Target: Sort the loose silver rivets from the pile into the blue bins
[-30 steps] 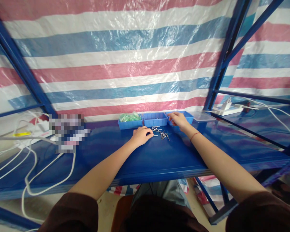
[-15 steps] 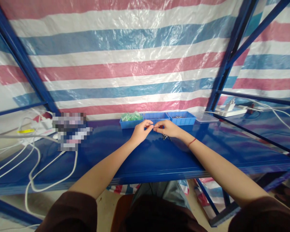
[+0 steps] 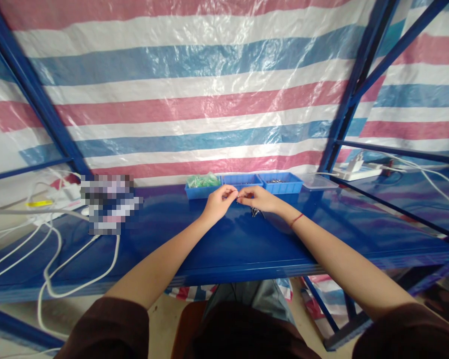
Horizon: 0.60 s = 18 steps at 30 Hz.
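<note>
My left hand [image 3: 221,200] and my right hand [image 3: 257,197] meet fingertip to fingertip above the blue table [image 3: 224,244]. Both are closed in a pinch around something small between them, too tiny to make out. Just below my right hand lies a little heap of thin dark metal pieces [image 3: 256,212], partly hidden by that hand. Behind the hands stand blue bins in a row. The left bin [image 3: 202,191] holds green plastic bags [image 3: 204,180]. My fingers partly cover the middle bin [image 3: 243,179], and the right bin [image 3: 284,187] contains small metal parts [image 3: 275,181].
A clear plastic lid [image 3: 320,182] lies right of the bins, with a white power strip [image 3: 357,172] beyond it. White cables [image 3: 60,244] loop over the table's left side near a blurred-out patch [image 3: 110,204]. Blue metal posts [image 3: 349,94] frame a striped sheet behind.
My left fingertips have closed in slightly toward my right fingers. The right hand stays nearly in place, and the bins are unchanged.
</note>
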Motion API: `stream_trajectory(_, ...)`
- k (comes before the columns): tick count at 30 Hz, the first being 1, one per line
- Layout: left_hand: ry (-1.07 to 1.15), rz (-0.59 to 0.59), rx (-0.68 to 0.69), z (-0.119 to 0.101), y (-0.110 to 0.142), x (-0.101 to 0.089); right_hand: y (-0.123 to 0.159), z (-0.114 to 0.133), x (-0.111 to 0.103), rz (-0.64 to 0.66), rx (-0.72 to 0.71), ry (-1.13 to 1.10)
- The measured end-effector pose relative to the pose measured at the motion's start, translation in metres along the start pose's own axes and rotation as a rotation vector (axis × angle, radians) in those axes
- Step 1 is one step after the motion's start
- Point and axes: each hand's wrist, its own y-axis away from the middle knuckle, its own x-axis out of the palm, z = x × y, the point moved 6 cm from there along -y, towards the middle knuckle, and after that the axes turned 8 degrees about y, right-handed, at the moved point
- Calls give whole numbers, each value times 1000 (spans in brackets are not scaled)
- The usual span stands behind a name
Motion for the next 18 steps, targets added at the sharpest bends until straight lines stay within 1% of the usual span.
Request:
stream_trajectory(3, 6, -14, 15, -1, 0, -1, -1, -1, -2, -27, 20, -24)
stream_trajectory(8, -5, -61, 22, 0, -3, -6, 0, 4, -17, -194, 80, 3)
stream_trajectory(11, 2, -67, 14, 2, -4, -7, 1, 11, -26, -281, 62, 24)
stream_trajectory(13, 5, -64, 8, 4, -4, -7, 2, 14, -29, -315, 45, 14)
stream_trajectory(15, -1, -53, 6, 7, -5, -6, 3, 18, -31, -331, 26, 11)
stream_trajectory(18, -12, -15, 2, 13, -6, -4, 6, 27, -31, -335, -14, 89)
